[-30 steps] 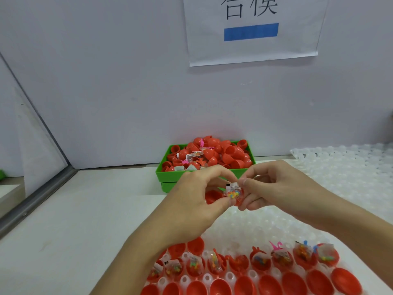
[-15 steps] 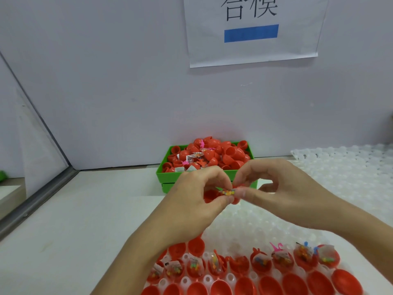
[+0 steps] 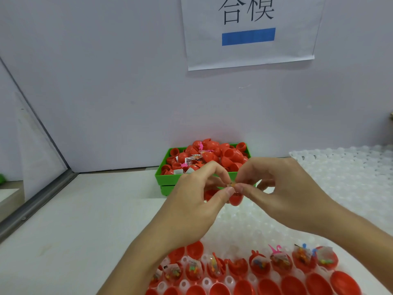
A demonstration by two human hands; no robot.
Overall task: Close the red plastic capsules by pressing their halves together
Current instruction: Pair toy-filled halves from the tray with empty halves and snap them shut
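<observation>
Table point(image 3: 85, 209) first, since it's the biggest thing here: plain white top running back to a white wall with a paper sign point(image 3: 248, 30) taped up. Sitting on it is a big clear bumpy tray point(image 3: 340, 184) that takes up the right and near side, and behind the hands there's a green bin point(image 3: 170, 179) heaped with loose red capsule halves point(image 3: 223, 154). Progress-wise I'd say it's early days: the near part of the tray has a row of open halves point(image 3: 259, 267) with little bagged toys poking out, plus a front row of red halves point(image 3: 291, 286) that look dome-up and not joined to anything, so as far as I can see nothing in the tray is closed yet. The one being worked on is the red capsule point(image 3: 235, 199), held up in the air between the bin and the filled rows, right in the middle of the shot. Left hand point(image 3: 197, 201) has thumb and forefinger curled in and pinching at its top, right hand point(image 3: 282, 192) does the same from the other side, fingertips meeting over a scrap of colourful toy packet point(image 3: 232, 184) that's nearly tucked in. Looks like they're stuffing the packet down before the other half goes on. Only the rounded bottom of the capsule shows below the fingertips, so its long axis seems roughly upright, dome pointing down, open end up under the fingers, though that end is hidden.
</observation>
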